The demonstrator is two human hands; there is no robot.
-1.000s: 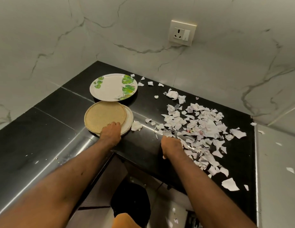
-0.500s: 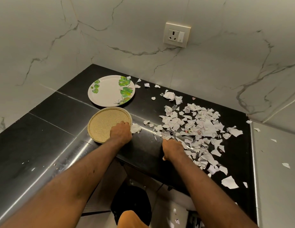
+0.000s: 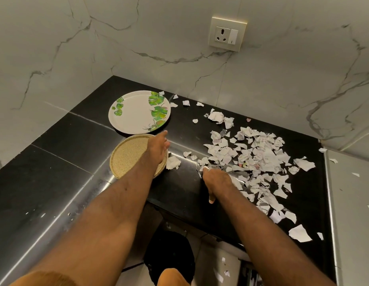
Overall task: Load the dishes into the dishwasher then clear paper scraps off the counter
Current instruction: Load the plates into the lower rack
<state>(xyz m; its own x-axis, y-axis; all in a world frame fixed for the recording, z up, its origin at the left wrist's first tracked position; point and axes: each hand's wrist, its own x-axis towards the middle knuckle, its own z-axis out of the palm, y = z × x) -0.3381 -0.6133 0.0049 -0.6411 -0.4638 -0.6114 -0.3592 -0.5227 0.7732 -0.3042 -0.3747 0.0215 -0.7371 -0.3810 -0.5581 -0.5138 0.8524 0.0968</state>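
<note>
Your black glossy stone tabletop (image 3: 55, 162) sits in a corner of the white marble wall (image 3: 76, 48), which boxes it in at the back and on the left. A grey metal surface (image 3: 352, 203) butts up against it on the right. The front edge runs diagonally right under your forearms. Left of the plates it's just shiny stone with a few white flecks, so that's where the room is.

The white round plate with green leaf prints (image 3: 138, 112) lies flat near the back corner. The tan speckled round plate (image 3: 128, 157) lies flat in front of it, close to the front edge, and their rims meet. The torn white paper scraps (image 3: 257, 157) are spread over the right half, from the back wall to the front edge. A few sit on the grey surface, and one crumpled bit lies just beside the tan plate.

Your left hand (image 3: 158, 147) lies over the right rim of the tan plate, fingers stretched out flat toward the leaf plate and gripping nothing. Your right hand (image 3: 215, 180) rests on the tabletop at the near edge of the scraps, thumb hanging at the front edge. I can't tell whether its fingers have paper under them.
</note>
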